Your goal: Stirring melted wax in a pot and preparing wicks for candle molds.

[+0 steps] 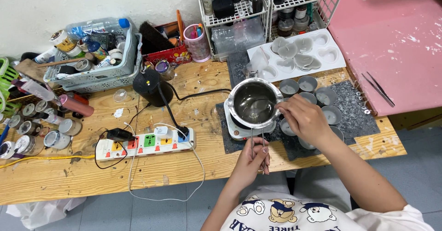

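A steel melting pot [254, 103] holding dark liquid sits on a small white hot plate [234, 130]. Its two-wire handle runs toward me, and my left hand [254, 156] is closed around the end of it. My right hand [305, 118] hovers over several small grey cups [327, 95] of pale wax, its fingertips pinched together at the pot's right rim. Whether they pinch something thin is too small to tell. A dark mat [361, 120] lies under the hot plate and the cups.
A white heart-shaped mould tray [322, 58] lies behind the cups, below a wire rack [271, 7] of bottles. Tweezers [378, 89] rest on a pink board [396, 33] at right. A power strip [145, 143], black cylinder [149, 87], grey basket [94, 72] and jars [43, 125] crowd the left.
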